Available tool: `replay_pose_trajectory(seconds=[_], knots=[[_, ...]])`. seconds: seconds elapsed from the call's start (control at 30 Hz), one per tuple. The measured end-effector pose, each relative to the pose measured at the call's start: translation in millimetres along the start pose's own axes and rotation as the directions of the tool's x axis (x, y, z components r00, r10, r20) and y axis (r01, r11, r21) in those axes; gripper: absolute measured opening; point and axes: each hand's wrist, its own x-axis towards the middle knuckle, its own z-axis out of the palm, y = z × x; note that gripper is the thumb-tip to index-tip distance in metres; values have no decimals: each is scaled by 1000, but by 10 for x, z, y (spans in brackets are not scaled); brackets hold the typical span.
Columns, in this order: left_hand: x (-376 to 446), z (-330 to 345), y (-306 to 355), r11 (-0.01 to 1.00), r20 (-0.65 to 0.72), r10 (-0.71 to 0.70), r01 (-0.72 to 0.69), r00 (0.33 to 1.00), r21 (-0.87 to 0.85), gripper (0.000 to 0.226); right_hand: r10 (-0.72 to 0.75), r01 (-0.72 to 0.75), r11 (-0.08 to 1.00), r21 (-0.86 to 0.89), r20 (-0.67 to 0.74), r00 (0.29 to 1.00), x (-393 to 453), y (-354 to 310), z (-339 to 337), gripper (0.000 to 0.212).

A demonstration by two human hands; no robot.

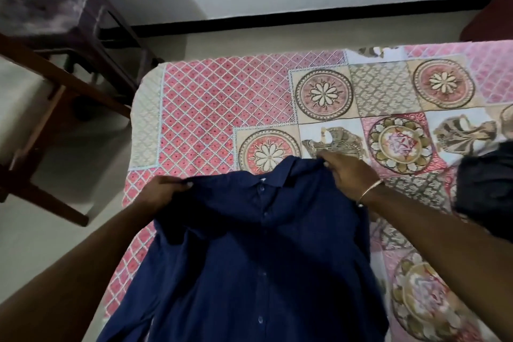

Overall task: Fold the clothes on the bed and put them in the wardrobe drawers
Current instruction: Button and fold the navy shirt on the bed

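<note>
Shirt: the navy shirt (258, 244) lies button side up on the bed (222, 97), lower centre of the frame.
Left hand (163, 193): pinches the shirt's left shoulder.
Right hand (347, 169): grips the right shoulder, beside the collar.
Dark clothes (485, 183): at the right edge.

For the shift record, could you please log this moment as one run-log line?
left hand: grips shoulder of navy buttoned cotton shirt | right hand: grips other shoulder | shirt: front up over patterned pink bedspread | fold: not started

Nothing to read here; the navy shirt (261, 244) shows plain cloth and buttons, no label or brand; the patterned bedspread (222, 97) carries only ornaments, no letters or numbers.
</note>
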Motion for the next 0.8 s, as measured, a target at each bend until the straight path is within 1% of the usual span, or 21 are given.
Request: replay_pose_trajectory(seconds=[0.03,0.07,0.1,0.13,0.17,0.23,0.27,0.3,0.33,0.37,0.4,0.43,0.5,0.53,0.6,0.67,0.7,0.73,0.8], knots=[[126,22,2,994,-88,73,-80,993,-76,11,-44,46,999,7,-130,991,137,19,48,44],[283,50,-25,979,-197,144,-169,970,-117,12,-68,72,997,7,-243,968,301,35,114,48],[386,66,-18,960,-294,209,-253,933,-119,12,-80,82,997,-7,-329,941,449,41,146,47],[501,106,-42,951,-365,250,-298,897,-80,10,-93,85,996,-38,-375,922,615,69,221,45],[587,120,-70,948,-407,278,-316,870,-30,6,-100,86,995,-51,-406,908,745,71,288,43],[768,160,-149,953,-437,294,-294,850,68,8,-91,77,996,-49,-400,912,953,73,464,41],[891,183,-233,958,-422,287,-256,860,128,11,-77,57,996,-65,-360,930,1011,87,555,38],[993,212,-314,958,-385,270,-207,882,197,13,-54,22,993,-114,-289,956,1060,105,680,34],[1110,242,-411,952,-339,248,-163,907,260,14,-15,-21,987,-161,-220,975,1092,116,792,31],[1159,280,-454,942,-304,229,-131,925,309,15,31,-66,980,-190,-182,983,1094,120,866,28],[1201,311,-494,931,-294,211,-100,932,350,17,82,-119,974,-192,-191,978,1113,113,939,26],[1216,344,-505,916,-302,205,-74,931,395,20,132,-174,970,-173,-228,965,1126,99,972,25],[1213,402,-479,865,-311,264,-81,913,496,29,216,-259,960,-109,-300,929,1153,43,986,28],[1210,434,-461,833,-302,328,-123,895,540,33,230,-271,959,-88,-321,919,1172,27,988,32],[1209,508,-369,756,-230,463,-246,856,607,42,196,-244,965,-98,-350,916,1203,-29,980,45],[1255,609,-239,709,-154,516,-320,842,628,48,141,-176,981,-80,-325,935,1246,-97,998,59],[1289,660,-156,712,-146,514,-325,845,622,46,125,-153,986,-70,-306,944,1282,-133,1012,62],[1328,726,-74,733,-155,493,-312,856,605,42,121,-150,985,-82,-283,951,1309,-166,1031,58],[1396,816,86,825,-200,395,-250,897,508,29,131,-175,971,-164,-249,960,1373,-199,1097,41]])
